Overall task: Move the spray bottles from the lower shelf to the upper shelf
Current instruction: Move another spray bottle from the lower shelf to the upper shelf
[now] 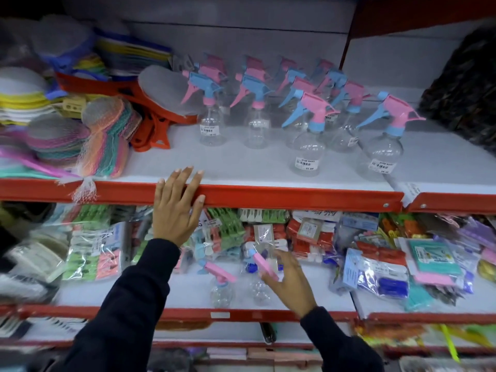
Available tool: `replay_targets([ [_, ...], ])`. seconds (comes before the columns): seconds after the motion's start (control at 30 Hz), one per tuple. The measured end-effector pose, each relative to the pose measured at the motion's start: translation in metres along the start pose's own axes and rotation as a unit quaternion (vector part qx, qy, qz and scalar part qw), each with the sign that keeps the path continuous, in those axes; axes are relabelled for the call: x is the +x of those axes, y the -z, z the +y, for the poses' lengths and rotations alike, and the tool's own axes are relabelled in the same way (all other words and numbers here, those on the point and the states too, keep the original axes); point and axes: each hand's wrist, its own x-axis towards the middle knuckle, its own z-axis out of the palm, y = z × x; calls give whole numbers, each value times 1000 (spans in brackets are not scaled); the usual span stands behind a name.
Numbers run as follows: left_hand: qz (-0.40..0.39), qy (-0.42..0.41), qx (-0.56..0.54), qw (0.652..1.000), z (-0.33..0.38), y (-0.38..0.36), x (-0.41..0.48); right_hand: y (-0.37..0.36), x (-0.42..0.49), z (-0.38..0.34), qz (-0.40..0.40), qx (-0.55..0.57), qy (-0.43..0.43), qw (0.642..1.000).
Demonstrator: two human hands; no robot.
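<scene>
Several clear spray bottles [306, 135] with pink and blue trigger heads stand on the white upper shelf [236, 162]. Two more clear bottles stand on the lower shelf [188, 294]: one [221, 288] with a pink trigger at the left, another [259, 287] just right of it. My left hand [177, 208] lies flat over the red front edge of the upper shelf, fingers spread. My right hand [291, 280] is at the right-hand lower bottle, fingers apart and touching its pink trigger head; a closed grip is not visible.
Netted scrubbers [104, 140], stacked lids and red plastic items [150, 130] crowd the upper shelf's left side. A dark bundle [464, 95] sits at its right end. Bagged clothes pegs [228, 229] and packets [381, 269] fill the back and right of the lower shelf.
</scene>
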Motion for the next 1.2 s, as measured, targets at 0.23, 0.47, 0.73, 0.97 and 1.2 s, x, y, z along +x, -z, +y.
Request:
replay_targets([
  [0.23,18,-6,10,1000,-2,-5,1,-25,19,25,-50,-36,-58,996],
  [0.47,36,-12,11,999,-1,-8,2,39,5,-13,12,60,15,998],
  [0.73,27,-10,4,1000,-2,-7,3,134,10,-130,149,189,137,961],
  [0.97,31,-12,-1,999,-4,-5,3,154,79,-193,297,187,195,916],
  [1.2,30,-13,5,999,-5,-9,3,120,147,-193,342,98,185,916],
])
